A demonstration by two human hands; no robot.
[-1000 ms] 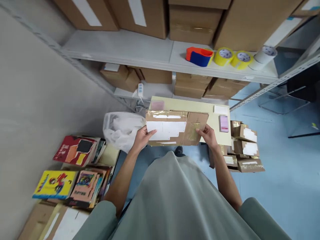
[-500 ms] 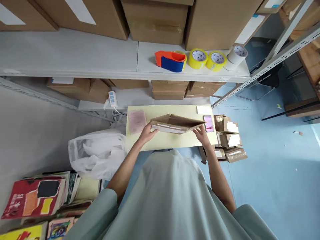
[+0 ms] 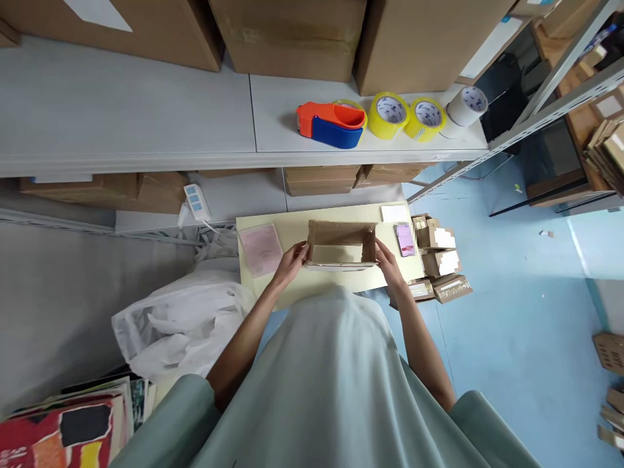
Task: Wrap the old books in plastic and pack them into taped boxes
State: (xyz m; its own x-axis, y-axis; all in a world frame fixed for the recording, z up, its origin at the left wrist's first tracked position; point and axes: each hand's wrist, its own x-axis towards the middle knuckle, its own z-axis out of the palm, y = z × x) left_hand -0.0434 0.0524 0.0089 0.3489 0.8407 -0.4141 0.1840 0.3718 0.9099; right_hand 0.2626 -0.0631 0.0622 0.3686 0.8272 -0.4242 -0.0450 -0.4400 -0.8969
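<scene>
Between my hands is a small cardboard box [image 3: 342,231], spread into a rectangular frame. Pale yellow shows through it, so it looks to have no closed bottom. My left hand [image 3: 291,261] grips its left end, fingers on the outer wall. At the opposite end, my right hand [image 3: 387,261] is closed on the right wall. Below the box lies a pale yellow tabletop [image 3: 312,286]. A pinkish translucent sheet [image 3: 261,249] rests left of my left hand, and a phone with a pink screen [image 3: 404,239] lies just beyond my right hand.
A grey shelf [image 3: 160,123] spans the far side, with an orange and blue tape dispenser [image 3: 336,125] and tape rolls [image 3: 389,116]. Small cardboard boxes [image 3: 441,253] are stacked right of the table. A white plastic bag [image 3: 185,318] and magazines [image 3: 63,429] sit at left.
The flattened cardboard box has been opened out into a rectangular shape. Both hands have come closer together at its ends. The whole view has turned and shifted a little.
</scene>
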